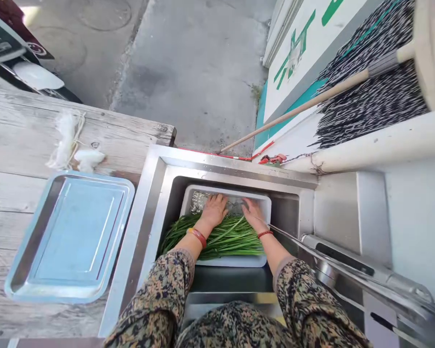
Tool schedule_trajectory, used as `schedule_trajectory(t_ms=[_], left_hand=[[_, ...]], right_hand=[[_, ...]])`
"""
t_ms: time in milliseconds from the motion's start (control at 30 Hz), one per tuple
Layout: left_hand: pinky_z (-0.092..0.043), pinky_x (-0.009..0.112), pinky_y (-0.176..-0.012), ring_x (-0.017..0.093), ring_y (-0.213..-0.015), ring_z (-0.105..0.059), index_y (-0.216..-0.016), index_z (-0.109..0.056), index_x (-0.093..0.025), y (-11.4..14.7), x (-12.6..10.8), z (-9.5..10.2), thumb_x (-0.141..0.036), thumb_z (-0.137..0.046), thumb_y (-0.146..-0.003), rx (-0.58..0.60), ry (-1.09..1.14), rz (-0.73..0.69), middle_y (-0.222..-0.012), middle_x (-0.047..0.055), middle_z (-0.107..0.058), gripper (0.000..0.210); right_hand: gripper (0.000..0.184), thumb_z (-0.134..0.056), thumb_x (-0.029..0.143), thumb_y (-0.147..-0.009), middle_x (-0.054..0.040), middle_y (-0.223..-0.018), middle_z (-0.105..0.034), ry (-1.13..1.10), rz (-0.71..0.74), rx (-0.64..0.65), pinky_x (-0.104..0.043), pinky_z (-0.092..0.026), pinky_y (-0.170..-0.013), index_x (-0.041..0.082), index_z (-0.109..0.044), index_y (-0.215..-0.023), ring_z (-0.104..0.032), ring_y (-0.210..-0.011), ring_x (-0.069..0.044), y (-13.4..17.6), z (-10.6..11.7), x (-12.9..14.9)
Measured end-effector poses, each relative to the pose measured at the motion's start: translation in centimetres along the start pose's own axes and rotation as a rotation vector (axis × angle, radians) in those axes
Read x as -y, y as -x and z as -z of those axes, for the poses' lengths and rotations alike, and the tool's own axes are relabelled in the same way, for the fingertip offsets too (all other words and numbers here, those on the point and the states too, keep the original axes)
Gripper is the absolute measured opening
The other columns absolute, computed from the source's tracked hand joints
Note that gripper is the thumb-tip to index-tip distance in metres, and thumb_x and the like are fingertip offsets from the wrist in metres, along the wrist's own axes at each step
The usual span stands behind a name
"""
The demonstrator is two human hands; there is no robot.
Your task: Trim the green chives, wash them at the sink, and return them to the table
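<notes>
Green stalks, long and slender, lie bundled crosswise in a pale plastic tub, which sits inside the steel sink; some ends spill over the tub's left side, within the same sink. Both bare hands reach down into the sink, over the far half of the tub. The left hand is palm down just beyond the stalks, its fingers somewhat spread; whether they grip anything underneath, I cannot tell. The right hand is near the tub's far right corner, its fingertips partly hidden and blurred, so I cannot tell whether they hold something. A red bangle circles the left wrist, and a red beaded bracelet circles the right. Camouflage sleeves cover the forearms at the sink's near side. From the right of the sink, a thin metal tube slants in toward the right wrist. Left of the sink, a blue-covered metal tray rests on a weathered wooden desk, with white plastic scraps just beyond it. Beyond the sink, a wooden pole slopes up rightward to a black-and-white mop head.
</notes>
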State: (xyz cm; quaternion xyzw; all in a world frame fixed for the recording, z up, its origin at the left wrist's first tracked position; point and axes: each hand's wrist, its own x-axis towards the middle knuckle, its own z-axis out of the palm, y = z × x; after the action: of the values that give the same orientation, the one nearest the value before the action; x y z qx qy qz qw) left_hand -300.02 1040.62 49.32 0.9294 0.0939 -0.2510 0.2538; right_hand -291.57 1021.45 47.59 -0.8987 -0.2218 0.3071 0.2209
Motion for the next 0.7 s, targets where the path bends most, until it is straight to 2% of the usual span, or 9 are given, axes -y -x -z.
schedule_trajectory(t_ms=[67, 133, 233, 333, 400, 467, 567, 633, 700], left_hand=[[-0.032, 0.051, -0.113, 0.037, -0.136, -0.044, -0.146, -0.043, -0.013, 0.9, -0.5, -1.5, -0.056, -0.053, -0.089, 0.116, 0.012, 0.072, -0.146, 0.021, -0.048, 0.072], [-0.041, 0.05, -0.105, 0.039, -0.127, -0.053, -0.137, -0.053, -0.01, 2.4, -1.6, -2.1, -0.064, -0.057, -0.083, 0.284, 0.009, 0.053, -0.136, 0.024, -0.057, 0.077], [-0.05, 0.043, -0.093, 0.034, -0.108, -0.065, -0.117, -0.066, -0.014, 4.1, -3.0, -1.0, -0.063, -0.063, -0.081, 0.434, 0.011, -0.075, -0.115, 0.019, -0.069, 0.061], [-0.051, 0.042, -0.09, 0.032, -0.105, -0.065, -0.112, -0.068, -0.017, 4.2, -2.9, 1.8, -0.056, -0.061, -0.086, 0.289, 0.003, -0.13, -0.113, 0.016, -0.068, 0.047], [-0.048, 0.046, -0.097, 0.033, -0.116, -0.059, -0.118, -0.065, -0.018, 3.7, -1.8, 3.0, -0.041, -0.057, -0.091, 0.062, -0.03, -0.111, -0.125, 0.017, -0.063, 0.035], [-0.038, 0.05, -0.109, 0.034, -0.131, -0.047, -0.129, -0.06, -0.021, 3.1, -0.3, 2.9, -0.028, -0.057, -0.091, -0.084, -0.041, -0.069, -0.142, 0.016, -0.052, 0.039], [-0.023, 0.051, -0.119, 0.034, -0.143, -0.033, -0.148, -0.041, -0.02, 3.0, 0.9, 0.5, -0.029, -0.065, -0.085, -0.026, -0.018, -0.001, -0.157, 0.015, -0.038, 0.068], [-0.026, 0.053, -0.116, 0.037, -0.14, -0.038, -0.151, -0.035, -0.016, 3.4, 0.7, -0.9, -0.031, -0.066, -0.085, 0.101, -0.031, 0.057, -0.154, 0.019, -0.04, 0.075], [-0.038, 0.05, -0.108, 0.036, -0.127, -0.053, -0.144, -0.047, -0.015, 3.7, 0.0, -1.2, -0.031, -0.064, -0.086, 0.243, -0.044, 0.059, -0.14, 0.02, -0.055, 0.062]], right_hand=[[0.052, -0.053, 0.042, -0.092, -0.0134, -0.141, -0.058, 0.106, -0.038, 0.06, -0.045, -0.038, -0.111, 0.019, -0.055, -0.138, -0.049, -0.134, -0.03, 0.5, -1.7, 0.1], [0.054, -0.059, 0.048, -0.089, -0.0149, -0.136, -0.061, 0.158, -0.015, 0.223, -0.044, -0.043, -0.105, 0.019, -0.058, -0.135, -0.055, -0.127, -0.032, 2.4, -2.4, 0.3], [0.04, -0.055, 0.051, -0.092, -0.0102, -0.113, -0.073, 0.141, 0.069, 0.404, -0.037, -0.05, -0.089, 0.022, -0.07, -0.115, -0.067, -0.105, -0.028, 4.8, -0.7, 0.9], [0.037, -0.052, 0.052, -0.094, -0.0077, -0.105, -0.074, 0.129, 0.132, 0.298, -0.037, -0.048, -0.088, 0.024, -0.072, -0.108, -0.067, -0.1, -0.026, 4.2, 2.5, 1.9], [0.037, -0.048, 0.047, -0.097, -0.0085, -0.12, -0.07, 0.13, 0.191, 0.172, -0.042, -0.042, -0.1, 0.026, -0.068, -0.122, -0.06, -0.115, -0.028, 2.7, 3.6, 2.4], [0.041, -0.047, 0.042, -0.098, -0.0096, -0.136, -0.061, 0.132, 0.209, 0.094, -0.048, -0.033, -0.11, 0.028, -0.059, -0.135, -0.049, -0.13, -0.03, 1.2, 3.1, 2.5], [0.053, -0.052, 0.037, -0.095, -0.0117, -0.15, -0.047, 0.122, 0.108, 0.097, -0.054, -0.03, -0.112, 0.026, -0.047, -0.146, -0.036, -0.139, -0.033, 0.5, 0.4, 2.0], [0.056, -0.056, 0.035, -0.092, -0.0119, -0.15, -0.047, 0.04, 0.037, 0.172, -0.053, -0.035, -0.109, 0.026, -0.048, -0.146, -0.037, -0.139, -0.034, 1.2, -1.1, 1.3], [0.047, -0.062, 0.036, -0.088, -0.0095, -0.138, -0.059, -0.087, 0.002, 0.251, -0.046, -0.041, -0.104, 0.028, -0.06, -0.134, -0.047, -0.13, -0.033, 2.1, -1.2, 0.6]])
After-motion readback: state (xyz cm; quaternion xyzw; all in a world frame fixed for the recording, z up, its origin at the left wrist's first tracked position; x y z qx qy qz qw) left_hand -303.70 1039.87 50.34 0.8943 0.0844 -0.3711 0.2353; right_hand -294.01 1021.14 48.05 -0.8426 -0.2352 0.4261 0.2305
